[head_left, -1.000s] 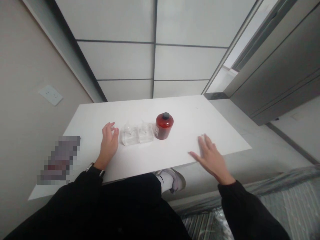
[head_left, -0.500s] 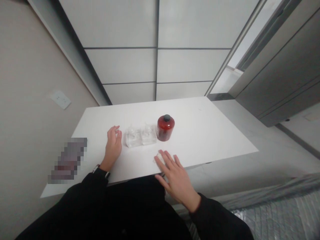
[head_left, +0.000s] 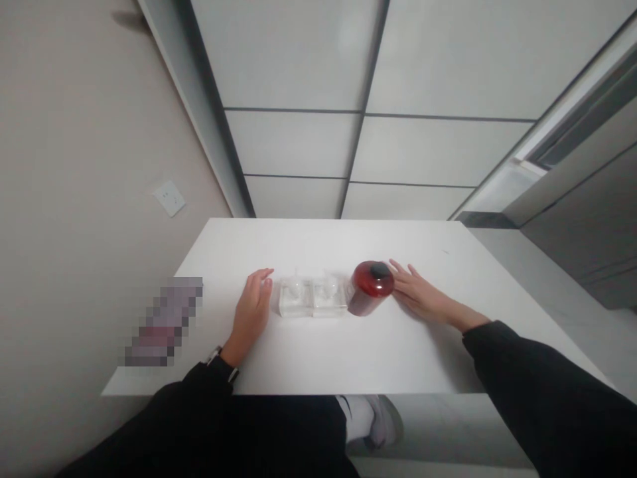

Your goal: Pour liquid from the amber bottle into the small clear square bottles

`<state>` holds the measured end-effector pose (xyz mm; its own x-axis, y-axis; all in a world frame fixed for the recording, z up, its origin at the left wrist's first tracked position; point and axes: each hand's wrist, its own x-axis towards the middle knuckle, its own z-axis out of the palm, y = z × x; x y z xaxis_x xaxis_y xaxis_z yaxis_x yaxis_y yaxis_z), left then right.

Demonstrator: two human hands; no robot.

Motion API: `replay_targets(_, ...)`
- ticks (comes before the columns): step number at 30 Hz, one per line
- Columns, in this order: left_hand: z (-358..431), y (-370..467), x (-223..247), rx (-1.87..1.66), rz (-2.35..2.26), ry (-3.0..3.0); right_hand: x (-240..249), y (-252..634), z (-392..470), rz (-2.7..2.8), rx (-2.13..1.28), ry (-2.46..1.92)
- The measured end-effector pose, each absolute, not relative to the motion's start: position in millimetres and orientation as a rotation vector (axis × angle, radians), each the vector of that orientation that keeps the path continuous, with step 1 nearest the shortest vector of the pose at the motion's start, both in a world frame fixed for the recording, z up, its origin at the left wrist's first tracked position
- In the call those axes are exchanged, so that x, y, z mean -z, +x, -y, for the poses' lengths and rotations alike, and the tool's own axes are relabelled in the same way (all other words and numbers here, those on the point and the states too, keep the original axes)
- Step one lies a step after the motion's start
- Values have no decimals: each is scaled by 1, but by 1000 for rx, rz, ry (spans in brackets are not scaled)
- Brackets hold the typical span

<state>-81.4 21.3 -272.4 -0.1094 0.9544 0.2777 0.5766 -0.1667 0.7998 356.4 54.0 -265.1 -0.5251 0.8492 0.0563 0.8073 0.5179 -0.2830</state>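
A translucent red bottle [head_left: 371, 285] with a black cap [head_left: 380, 269] leans to the right on the white table. My right hand [head_left: 423, 295] is against or just beside its right side, fingers stretched and apart; the bottle partly hides the fingertips. Left of the bottle, a clear two-part container [head_left: 312, 302] with rounded clear tops sits close to its base. My left hand [head_left: 253, 309] rests at the container's left side with a small gap, fingers loosely curved and apart, with nothing visible in them.
A pixelated flat object [head_left: 162, 325] lies at the table's left edge. The white table [head_left: 308, 362] meets a wall with a socket [head_left: 170, 198] on the left. Light panelled doors [head_left: 298, 139] stand behind. My foot [head_left: 383, 421] shows below the front edge.
My right hand has moved from the table's front edge up to the bottle's right side. The bottle, upright before, now tilts right. The view has shifted; my left hand stays by the container.
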Motion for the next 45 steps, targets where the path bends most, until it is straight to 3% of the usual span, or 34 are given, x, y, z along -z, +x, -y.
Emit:
replay_targets(11,-11,-77,259,-1115,-1695,1618,232,336,-114,2465,-693,-1143)
replay_targets(20,-11,-77,255,-1039,-1778,1548,243,200,-227,2575,-1054,-744)
replay_targets(26,-12,-77,252,-965,-1816,1545,235,144,-253,2705,-1109,-505)
replay_targets(31,-13,-76,251,-950,-1822,1542,224,195,-225,2790,-1176,-543)
replay_targets(36,-13,-75,249,-928,-1809,1564,206,290,-178,2822,-1145,-858)
replay_targets(45,-18,-79,257,-976,-1788,1664,199,399,-147,2651,-762,-1477)
